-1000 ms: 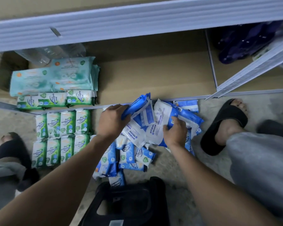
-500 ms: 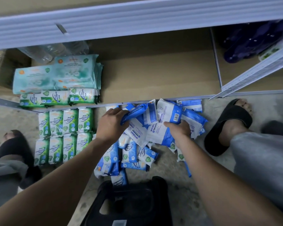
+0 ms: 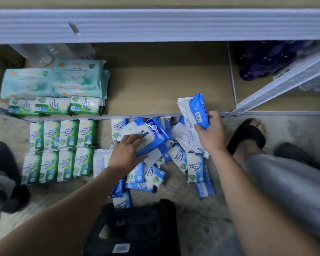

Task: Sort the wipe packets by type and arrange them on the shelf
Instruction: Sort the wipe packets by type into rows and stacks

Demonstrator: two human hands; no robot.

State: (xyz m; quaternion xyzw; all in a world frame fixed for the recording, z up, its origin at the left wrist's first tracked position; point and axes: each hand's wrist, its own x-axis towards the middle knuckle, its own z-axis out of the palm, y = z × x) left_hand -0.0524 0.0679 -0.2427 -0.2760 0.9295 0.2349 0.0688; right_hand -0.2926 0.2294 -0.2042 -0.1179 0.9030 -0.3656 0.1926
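Eight green packets beside blue pile

On the shelf, far left, bottles lie behind stacked packs, with three pine packets in a row before them at the edge. On the floor below, two floor rows of four lie left of a pile. The left grip holds the top packet on the pile. The right grip holds a raised packet over the shelf edge, at the pile's right. A stool stands before the pile.
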